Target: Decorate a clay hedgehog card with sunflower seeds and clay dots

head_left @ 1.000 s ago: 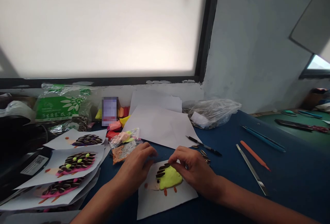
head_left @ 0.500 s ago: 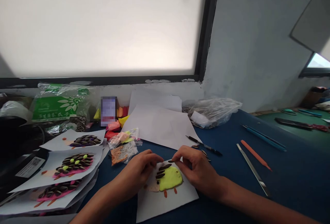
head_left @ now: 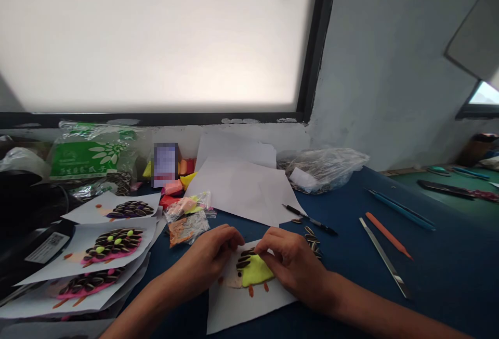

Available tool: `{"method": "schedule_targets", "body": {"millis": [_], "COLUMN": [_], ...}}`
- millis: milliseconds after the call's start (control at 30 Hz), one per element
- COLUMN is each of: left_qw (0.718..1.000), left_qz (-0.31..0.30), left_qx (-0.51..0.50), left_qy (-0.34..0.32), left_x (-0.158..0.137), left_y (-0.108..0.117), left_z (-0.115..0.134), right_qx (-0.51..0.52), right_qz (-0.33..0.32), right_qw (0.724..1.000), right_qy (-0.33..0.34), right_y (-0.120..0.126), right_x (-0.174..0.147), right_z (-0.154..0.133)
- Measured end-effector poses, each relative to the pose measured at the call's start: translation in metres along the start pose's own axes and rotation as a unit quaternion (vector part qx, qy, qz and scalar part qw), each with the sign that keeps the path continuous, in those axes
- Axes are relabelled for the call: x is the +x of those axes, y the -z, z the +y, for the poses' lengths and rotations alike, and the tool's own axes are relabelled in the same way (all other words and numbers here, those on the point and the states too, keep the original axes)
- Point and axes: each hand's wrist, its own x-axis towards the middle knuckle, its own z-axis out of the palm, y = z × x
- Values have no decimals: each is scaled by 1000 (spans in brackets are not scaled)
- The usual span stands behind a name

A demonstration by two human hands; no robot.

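A small sheet of white paper (head_left: 234, 318) lies in front of me, bearing a hedgehog figure with a yellow clay body (head_left: 255, 270), a pale snout and brown feet. Dark striped sunflower seeds (head_left: 243, 263) stick in rows along its left and upper part. My right hand (head_left: 290, 261) covers the body's right side, thumb and forefinger pinched at the top on a sunflower seed mostly hidden by the fingertips. My left hand (head_left: 218, 250) is closed with curled fingers at the sheet's upper left edge; whatever its fingertips hold is hidden. Loose seeds (head_left: 312, 237) lie beyond my right hand.
Finished-looking hedgehog pictures (head_left: 111, 245) are stacked at left. Clay packets (head_left: 189, 227), blank paper sheets (head_left: 245, 188) and a clear plastic bag (head_left: 327, 170) stand toward the wall. A black pen (head_left: 310, 219), metal blade tool (head_left: 384, 256), orange stick (head_left: 388, 235) and blue tool (head_left: 401, 209) lie rightward.
My right hand has shifted slightly left and down, bringing the pinched seed from above the figure onto its upper edge. My left hand stays nearly in place. More loose seeds show beyond my right hand.
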Motion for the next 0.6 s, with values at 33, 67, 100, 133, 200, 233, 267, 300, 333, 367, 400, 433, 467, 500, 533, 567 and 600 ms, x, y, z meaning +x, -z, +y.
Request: {"method": "schedule_targets", "body": {"millis": [33, 67, 100, 133, 200, 233, 267, 300, 333, 367, 400, 433, 467, 500, 533, 567, 600], "left_qw": [1000, 1000, 1000, 1000, 1000, 1000, 1000, 1000, 1000, 1000, 1000, 1000, 1000, 1000, 1000, 1000, 1000], "left_qz": [-1, -1, -1, -2, -3, -4, -6, -7, -7, -7, -7, -7, -7, -8, -10, -12, -14], "left_qx": [-1, -3, -5, -7, -8, -7, -6, -4, -2, -1, 0, 1, 1, 0, -1, -1, -1], "left_qy": [1, 1, 0, -2, -5, -6, -7, -8, -8, -8, -8, -7, -6, -6, -6, -5, -5], "left_x": [0, -1, -1, -1, -1, -1, -1, 0, 0, 0, 0, 1, 1, 1, 1, 1, 1], "left_y": [0, 0, 1, 1, 1, 1, 2, 2, 2, 2, 2, 2, 2, 2, 2, 2, 2], "left_z": [0, 0, 0, 0, 0, 1, 1, 1, 1, 1, 1, 0, -1, -1, -2, -2, -2], "right_qx": [-2, -2, -3, -3, -6, -10, -13, -16, -19, -23, -26, -28, -31, -34, -38, -43, -49], "right_qz": [-2, -4, -3, -3, -4, -5, -7, -10, -14, -16, -18, -20, -23, -26, -29, -32, -34], "right_qw": [1000, 1000, 1000, 1000, 1000, 1000, 1000, 1000, 1000, 999, 999, 999, 999, 999, 999, 998, 998], "right_qy": [-1, -1, 0, 2, 7, 11, 13, 15, 17, 18, 19, 20, 20, 20, 20, 20, 20], "right_y": [0, 0, 0, 0, 0, 0, 0, -1, -1, -1, -1, -1, 0, 0, 1, 1, 1], "right_x": [0, 0, 1, 1, 2, 2, 2, 2, 2, 3, 3, 3, 4, 4, 4, 5, 5], "right_z": [0, 0, 0, 1, 2, 3, 4, 4, 5, 6, 6, 6, 6, 6, 5, 5, 4]}}
